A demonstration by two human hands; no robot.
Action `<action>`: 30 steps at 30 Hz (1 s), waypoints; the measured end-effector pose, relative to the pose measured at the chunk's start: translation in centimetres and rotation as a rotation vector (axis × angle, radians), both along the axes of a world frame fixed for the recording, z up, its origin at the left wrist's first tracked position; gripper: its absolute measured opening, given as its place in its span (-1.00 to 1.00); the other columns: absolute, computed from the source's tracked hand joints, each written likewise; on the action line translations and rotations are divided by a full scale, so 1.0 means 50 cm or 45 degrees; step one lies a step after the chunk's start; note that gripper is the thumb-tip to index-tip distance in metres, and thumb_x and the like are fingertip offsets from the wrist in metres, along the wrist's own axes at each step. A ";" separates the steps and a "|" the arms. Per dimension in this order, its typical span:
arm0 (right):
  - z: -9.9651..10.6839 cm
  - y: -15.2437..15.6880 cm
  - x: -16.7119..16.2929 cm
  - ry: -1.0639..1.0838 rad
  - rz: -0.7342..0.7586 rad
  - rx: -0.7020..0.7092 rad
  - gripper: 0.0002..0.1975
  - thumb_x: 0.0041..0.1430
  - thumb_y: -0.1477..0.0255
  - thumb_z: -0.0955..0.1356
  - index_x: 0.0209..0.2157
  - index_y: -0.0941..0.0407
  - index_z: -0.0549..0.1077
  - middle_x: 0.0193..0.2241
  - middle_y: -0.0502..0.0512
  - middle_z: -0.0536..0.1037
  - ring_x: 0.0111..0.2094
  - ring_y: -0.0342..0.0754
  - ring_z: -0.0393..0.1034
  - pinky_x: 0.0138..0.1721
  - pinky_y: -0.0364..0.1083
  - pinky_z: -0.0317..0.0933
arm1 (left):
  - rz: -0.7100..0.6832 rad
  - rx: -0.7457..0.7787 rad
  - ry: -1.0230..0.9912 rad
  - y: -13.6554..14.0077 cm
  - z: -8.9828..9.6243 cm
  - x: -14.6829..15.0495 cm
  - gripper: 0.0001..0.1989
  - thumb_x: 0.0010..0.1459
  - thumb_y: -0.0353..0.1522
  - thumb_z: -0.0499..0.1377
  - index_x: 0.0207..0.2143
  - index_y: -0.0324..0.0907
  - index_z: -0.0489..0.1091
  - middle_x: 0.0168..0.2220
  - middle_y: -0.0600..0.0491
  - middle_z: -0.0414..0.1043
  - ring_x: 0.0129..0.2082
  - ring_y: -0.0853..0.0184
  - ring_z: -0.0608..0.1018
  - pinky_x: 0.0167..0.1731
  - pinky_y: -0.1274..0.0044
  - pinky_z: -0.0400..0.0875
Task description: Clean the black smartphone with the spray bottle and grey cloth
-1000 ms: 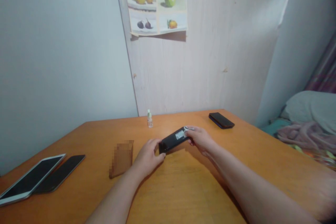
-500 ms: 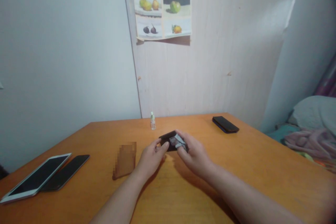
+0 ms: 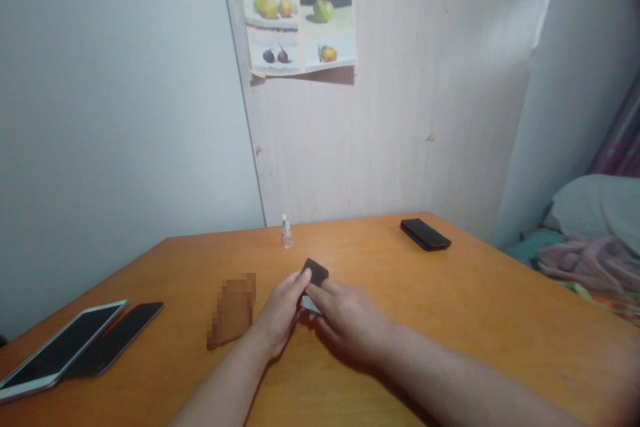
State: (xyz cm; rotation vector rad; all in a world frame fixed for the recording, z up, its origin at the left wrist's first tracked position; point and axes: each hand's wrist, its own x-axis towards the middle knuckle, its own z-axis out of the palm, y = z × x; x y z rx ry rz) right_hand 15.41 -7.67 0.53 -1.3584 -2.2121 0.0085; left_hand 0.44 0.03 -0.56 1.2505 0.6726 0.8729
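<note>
Over the middle of the table, my left hand (image 3: 281, 307) is closed around the edge of a small black phone (image 3: 317, 272), its thumb lying on the upper face. My right hand (image 3: 353, 317) presses its fingers onto the phone's near part. A pale grey-white cloth (image 3: 309, 305) shows beneath those fingers, mostly hidden by them. The phone points away from me with its dark face up. A small clear bottle with a pale cap (image 3: 287, 233) stands upright beyond both hands.
To the left lie a white-framed tablet (image 3: 63, 347) and a dark flat device (image 3: 120, 339), partly overlapping. A brown, partly pixelated flat item (image 3: 233, 313) sits beside my left forearm. A black folded case (image 3: 425, 234) rests at the back right of the wooden table (image 3: 450, 320).
The phone has been turned from crosswise to lengthwise and lowered slightly toward me. My right hand has moved from its right side onto its near part with the cloth. The view shifted a little.
</note>
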 end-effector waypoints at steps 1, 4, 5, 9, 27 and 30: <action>-0.003 0.001 -0.002 -0.031 -0.006 -0.026 -0.66 0.22 0.46 0.27 0.04 0.12 0.38 -0.23 0.16 0.48 -0.29 -0.03 0.36 -0.26 -0.11 0.19 | 0.015 -0.023 -0.008 0.002 -0.005 0.002 -0.58 0.06 -0.04 0.26 -0.28 -0.23 0.41 -0.44 0.09 0.44 -0.48 0.41 0.45 -0.48 0.60 0.29; -0.009 0.005 -0.003 -0.005 0.011 -0.091 -0.76 0.20 0.47 0.28 -0.08 0.10 0.43 -0.27 0.11 0.48 -0.34 -0.06 0.34 -0.30 -0.14 0.16 | 0.065 -0.058 0.003 0.009 -0.020 0.006 -0.61 0.02 -0.11 0.28 -0.25 -0.23 0.43 -0.49 0.13 0.41 -0.54 0.43 0.41 -0.54 0.62 0.23; -0.010 0.007 -0.001 0.056 0.033 -0.109 -0.78 0.21 0.48 0.28 -0.11 0.08 0.44 -0.27 0.09 0.49 -0.32 -0.07 0.35 -0.29 -0.15 0.16 | 0.074 -0.054 0.023 0.011 -0.024 0.007 -0.61 0.02 -0.13 0.27 -0.22 -0.23 0.43 -0.49 0.13 0.42 -0.54 0.43 0.41 -0.55 0.62 0.21; -0.018 0.024 0.018 0.456 -0.090 -0.151 -0.75 0.22 0.52 0.25 -0.10 0.05 0.42 -0.28 0.04 0.54 -0.28 -0.08 0.39 -0.28 -0.17 0.18 | 0.069 0.025 0.178 0.017 -0.030 0.005 -0.63 0.02 -0.25 0.22 -0.12 -0.24 0.44 -0.41 0.09 0.48 -0.48 0.37 0.46 -0.52 0.59 0.27; -0.026 0.107 0.118 1.099 -0.509 -0.073 -0.84 0.13 0.41 0.24 -0.28 0.14 0.39 -0.56 -0.01 0.46 -0.57 -0.15 0.31 -0.50 -0.18 0.17 | 0.073 0.710 0.602 0.016 -0.018 -0.012 -0.66 0.15 -0.32 0.12 -0.02 -0.19 0.43 -0.11 -0.01 0.57 -0.14 0.22 0.56 -0.13 0.48 0.38; -0.031 0.108 0.116 1.126 -0.483 -0.050 -0.85 0.14 0.38 0.25 -0.32 0.13 0.41 -0.58 -0.03 0.45 -0.57 -0.15 0.30 -0.49 -0.18 0.18 | 0.086 0.820 0.703 0.011 -0.016 -0.014 -0.74 0.18 -0.33 0.09 -0.09 -0.16 0.42 -0.17 0.02 0.57 -0.18 0.24 0.56 -0.19 0.51 0.37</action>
